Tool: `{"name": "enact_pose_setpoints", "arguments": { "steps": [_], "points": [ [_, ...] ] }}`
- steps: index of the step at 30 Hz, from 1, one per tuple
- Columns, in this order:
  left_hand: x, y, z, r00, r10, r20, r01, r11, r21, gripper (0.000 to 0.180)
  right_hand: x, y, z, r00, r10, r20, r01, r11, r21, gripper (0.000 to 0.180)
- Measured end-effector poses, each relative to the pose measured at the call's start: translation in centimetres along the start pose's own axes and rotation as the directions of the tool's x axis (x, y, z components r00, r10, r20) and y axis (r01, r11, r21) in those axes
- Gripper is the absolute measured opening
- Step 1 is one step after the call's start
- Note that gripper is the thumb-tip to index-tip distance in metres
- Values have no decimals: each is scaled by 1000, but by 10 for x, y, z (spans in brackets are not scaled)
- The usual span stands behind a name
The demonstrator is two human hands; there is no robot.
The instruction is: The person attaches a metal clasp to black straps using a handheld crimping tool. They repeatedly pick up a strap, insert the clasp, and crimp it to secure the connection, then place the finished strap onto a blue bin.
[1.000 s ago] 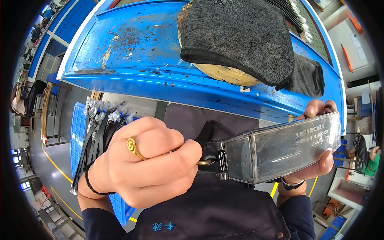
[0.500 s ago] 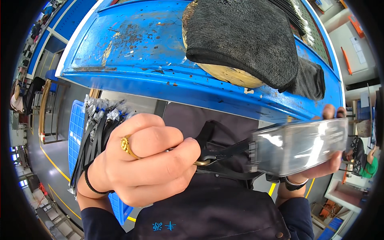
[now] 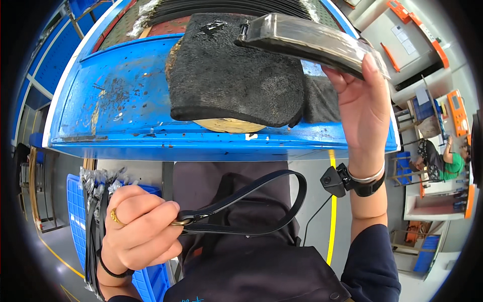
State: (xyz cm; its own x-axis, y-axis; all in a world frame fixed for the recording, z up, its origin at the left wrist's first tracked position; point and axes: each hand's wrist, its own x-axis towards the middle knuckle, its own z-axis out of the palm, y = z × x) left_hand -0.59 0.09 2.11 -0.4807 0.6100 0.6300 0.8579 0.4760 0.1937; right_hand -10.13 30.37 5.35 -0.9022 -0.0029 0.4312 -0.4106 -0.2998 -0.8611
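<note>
My left hand (image 3: 143, 226) is closed around the end of a narrow black strap (image 3: 251, 187), at a brass-coloured metal fitting (image 3: 182, 220). The strap stands out to the right in a loop over my dark apron (image 3: 231, 171). Raised over the bench's right side, my right hand (image 3: 365, 95) grips a long, slightly curved piece, clear and shiny with a dark underside (image 3: 312, 43); its exact kind I cannot make out. The piece's left end is over a black fuzzy cloth (image 3: 236, 75), which is draped on a rounded, yellowish block (image 3: 229, 125).
A blue, paint-worn bench (image 3: 121, 105) spans the front. Many black straps (image 3: 201, 7) lie at its back. Left of me, more straps with plastic-wrapped ends (image 3: 100, 181) hang by a blue crate (image 3: 75, 206). A person in green (image 3: 453, 166) is at the far right.
My right hand has risen from beside the strap to above the cloth, carrying the clear piece. The strap's loop now shows uncovered. My left hand has shifted left and down, still gripping the strap.
</note>
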Motion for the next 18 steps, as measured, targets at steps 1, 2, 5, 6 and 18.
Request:
{"name": "enact_pose_setpoints", "arguments": {
  "steps": [1, 2, 5, 6, 18],
  "points": [
    [-3, -2, -1, 1000, 8, -16, -8, 1000, -17, 16, -4, -1, 0, 1000, 3, 4, -3, 998, 66, 36],
    [-5, -3, -4, 1000, -3, -23, 3, 1000, -22, 16, -12, -3, -2, 1000, 19, 17, -21, 989, 149, 38],
    [-7, -11, -6, 998, 17, -61, -21, 998, -67, 14, -44, -8, 8, 989, -15, -146, 25, 998, 61, 57],
    [-6, -11, -9, 998, -6, -58, 1, 997, -79, 14, -54, -7, 13, 984, -16, -178, 14, 1000, -10, 65],
    [-4, 1, -15, 998, -66, 23, 66, 998, -8, 4, -92, 4, 51, 954, 91, -285, -172, 947, -272, 90]
  ]
}}
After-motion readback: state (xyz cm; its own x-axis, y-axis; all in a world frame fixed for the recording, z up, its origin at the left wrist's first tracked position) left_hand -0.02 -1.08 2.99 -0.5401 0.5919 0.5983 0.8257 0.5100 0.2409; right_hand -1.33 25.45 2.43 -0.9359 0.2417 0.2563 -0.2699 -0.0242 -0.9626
